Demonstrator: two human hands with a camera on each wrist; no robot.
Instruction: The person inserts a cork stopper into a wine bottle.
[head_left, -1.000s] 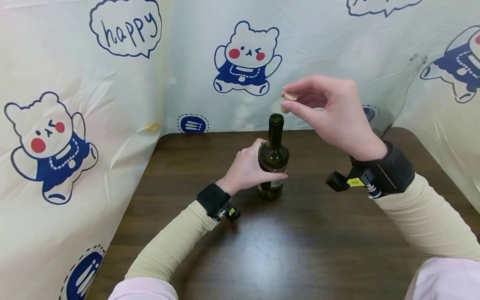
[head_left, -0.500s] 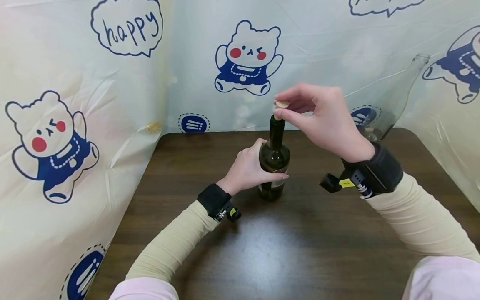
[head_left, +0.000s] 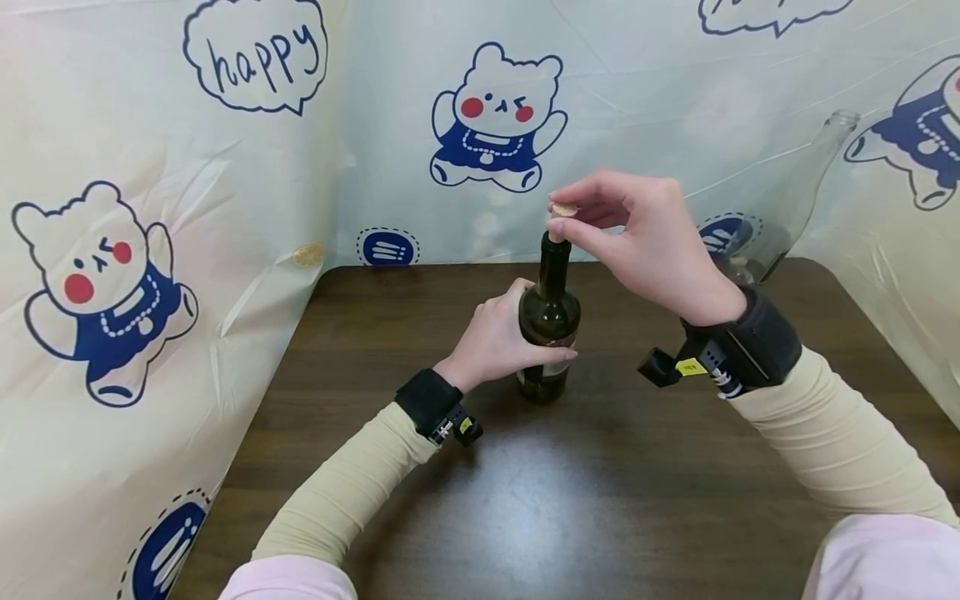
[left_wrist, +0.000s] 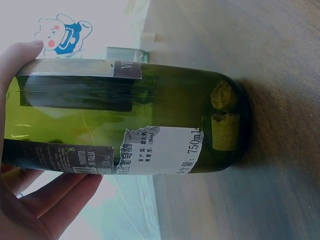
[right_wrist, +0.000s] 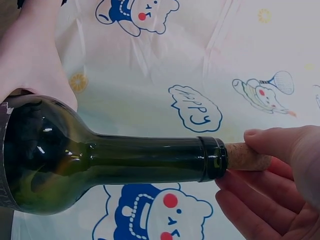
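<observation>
A dark green wine bottle (head_left: 553,317) stands upright on the brown table. Around its body my left hand (head_left: 491,335) grips, thumb across the front. Between the thumb and fingers of my right hand (head_left: 652,242) is a cork (head_left: 564,212), set upright at the bottle's mouth. The right wrist view shows the cork's lower end meeting the glass rim, with most of the cork (right_wrist: 242,156) outside the neck (right_wrist: 150,159). Through the glass in the left wrist view, two cork pieces (left_wrist: 226,132) lie inside at the bottle's bottom. White and dark labels (left_wrist: 162,150) cover part of the body.
A clear glass bottle (head_left: 798,196) stands at the table's back right corner, partly behind my right hand. Near it a small pale piece (left_wrist: 148,36) lies on the table. A printed curtain (head_left: 360,150) hangs along the back and sides of the table (head_left: 645,492).
My right hand has moved left and slightly down, bringing the cork from above right of the bottle onto its mouth. In the last half second little differs. The left hand keeps its grip.
</observation>
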